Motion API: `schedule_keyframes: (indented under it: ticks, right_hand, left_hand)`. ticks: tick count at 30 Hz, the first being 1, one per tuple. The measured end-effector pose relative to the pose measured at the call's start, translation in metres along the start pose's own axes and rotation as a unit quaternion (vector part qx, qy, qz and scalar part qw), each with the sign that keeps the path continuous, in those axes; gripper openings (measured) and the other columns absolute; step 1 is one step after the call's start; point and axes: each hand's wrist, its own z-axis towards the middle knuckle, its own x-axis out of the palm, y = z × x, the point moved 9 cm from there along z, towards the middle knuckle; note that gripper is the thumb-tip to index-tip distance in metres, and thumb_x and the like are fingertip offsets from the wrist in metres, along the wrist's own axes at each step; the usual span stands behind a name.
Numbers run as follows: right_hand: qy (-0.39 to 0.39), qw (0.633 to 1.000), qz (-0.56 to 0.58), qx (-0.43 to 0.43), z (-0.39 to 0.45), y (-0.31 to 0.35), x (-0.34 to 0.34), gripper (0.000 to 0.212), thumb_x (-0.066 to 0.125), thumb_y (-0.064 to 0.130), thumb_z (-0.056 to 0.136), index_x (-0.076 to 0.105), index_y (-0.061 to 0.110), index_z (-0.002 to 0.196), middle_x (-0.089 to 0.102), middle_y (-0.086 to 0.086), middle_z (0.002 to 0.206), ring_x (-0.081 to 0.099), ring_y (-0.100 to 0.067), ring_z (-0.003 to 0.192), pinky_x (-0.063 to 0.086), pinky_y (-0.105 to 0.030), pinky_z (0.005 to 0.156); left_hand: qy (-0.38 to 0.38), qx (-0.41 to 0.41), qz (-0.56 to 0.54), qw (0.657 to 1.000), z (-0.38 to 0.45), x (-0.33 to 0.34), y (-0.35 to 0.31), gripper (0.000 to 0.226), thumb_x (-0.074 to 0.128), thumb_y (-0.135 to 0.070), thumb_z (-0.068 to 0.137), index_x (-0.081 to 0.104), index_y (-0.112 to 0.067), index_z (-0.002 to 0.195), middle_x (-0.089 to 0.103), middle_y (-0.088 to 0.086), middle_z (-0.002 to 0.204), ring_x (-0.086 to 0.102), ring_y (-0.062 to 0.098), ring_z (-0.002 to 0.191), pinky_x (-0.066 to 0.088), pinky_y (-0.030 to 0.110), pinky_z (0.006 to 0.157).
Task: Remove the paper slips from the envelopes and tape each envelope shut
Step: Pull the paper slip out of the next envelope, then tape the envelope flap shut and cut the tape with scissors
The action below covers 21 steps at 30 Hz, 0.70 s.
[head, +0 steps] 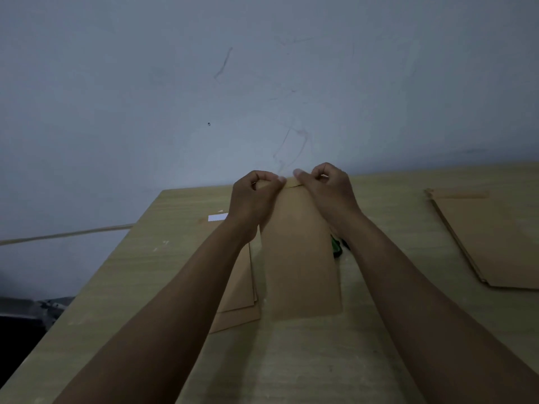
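Brown envelope stacks (495, 237) laid near the pale wooden bench (145, 272) right edge, upright brown paper envelope (300, 258) pinched at its top by curled left hand (253, 199) and right hand (329, 191).

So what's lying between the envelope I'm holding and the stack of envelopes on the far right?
Mostly bare table, plus a green object beside the held envelope, half hidden by your right arm; head view. The stack lies apart.

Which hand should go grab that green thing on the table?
Probably the right hand. The green thing peeks out just beside the right forearm, on the right of the envelope both hands are pinching at its top edge. The left hand would have to cross over the envelope.
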Motion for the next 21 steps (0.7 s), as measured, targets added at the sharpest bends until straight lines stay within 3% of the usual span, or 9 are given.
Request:
schedule_keyframes:
  ticks: [2,4,7,12,15,18,21]
  right_hand:
    - [-0.004,1.0,-0.028,-0.007,0.0,-0.005,0.002,0.02,0.071,0.03,0.087,0.061,0.02,0.101,0.058,0.014,0.089,0.051,0.0,0.072,0.038,-0.005,0.052]
    - [0.002,0.999,-0.045,-0.003,-0.001,-0.017,0.004,0.025,0.066,0.025,0.091,0.062,0.026,0.116,0.057,0.017,0.107,0.054,0.002,0.091,0.042,-0.007,0.068]
    - [-0.019,0.996,-0.084,0.019,-0.003,-0.038,0.001,0.022,0.06,0.018,0.092,0.067,0.025,0.111,0.064,0.007,0.114,0.058,-0.012,0.107,0.045,-0.022,0.083]
    - [-0.008,0.969,-0.243,0.031,-0.018,-0.059,0.006,0.023,0.051,0.013,0.091,0.069,0.021,0.104,0.067,-0.005,0.12,0.058,-0.025,0.114,0.043,-0.025,0.085]
    - [-0.013,0.945,-0.325,0.014,-0.026,-0.065,0.0,0.014,0.058,0.024,0.088,0.069,0.026,0.096,0.069,-0.004,0.114,0.06,-0.029,0.107,0.049,-0.033,0.084]
    - [-0.017,0.918,-0.396,0.03,-0.032,-0.074,-0.007,0.01,0.06,0.036,0.086,0.067,0.035,0.092,0.063,-0.006,0.11,0.059,-0.034,0.105,0.049,-0.038,0.087]
    - [-0.021,0.912,-0.409,0.031,-0.035,-0.078,-0.011,0.013,0.058,0.034,0.091,0.068,0.037,0.098,0.056,-0.009,0.113,0.051,-0.038,0.109,0.041,-0.039,0.096]
  left_hand:
    - [-0.007,0.005,0.017,1.0,-0.001,0.002,0.006,0.011,0.073,-0.025,0.089,0.072,-0.022,0.099,0.069,-0.009,0.101,0.064,0.008,0.091,0.054,0.025,0.079]
    - [-0.004,-0.001,0.031,0.999,-0.001,0.004,0.016,0.015,0.067,-0.024,0.093,0.071,-0.026,0.107,0.066,-0.009,0.106,0.062,0.009,0.098,0.053,0.027,0.085]
    - [-0.012,-0.049,0.023,0.998,-0.002,0.005,0.041,0.012,0.062,-0.019,0.094,0.071,-0.025,0.1,0.067,-0.003,0.101,0.061,0.015,0.096,0.051,0.032,0.088]
    - [-0.048,-0.107,0.086,0.989,-0.013,0.005,0.081,0.004,0.068,-0.02,0.089,0.072,-0.021,0.09,0.065,-0.01,0.086,0.062,0.013,0.088,0.051,0.028,0.082]
    - [-0.074,-0.072,0.174,0.979,-0.015,-0.004,0.087,0.003,0.074,-0.024,0.082,0.073,-0.024,0.079,0.072,-0.007,0.09,0.065,0.015,0.095,0.052,0.03,0.087]
    - [-0.044,-0.01,0.272,0.961,-0.017,-0.001,0.084,0.013,0.066,-0.019,0.089,0.078,-0.017,0.093,0.074,-0.001,0.102,0.064,0.015,0.099,0.042,0.022,0.082]
    - [-0.03,0.036,0.319,0.946,-0.021,0.005,0.08,0.017,0.061,-0.016,0.093,0.077,-0.015,0.1,0.074,0.0,0.104,0.065,0.015,0.098,0.04,0.02,0.08]
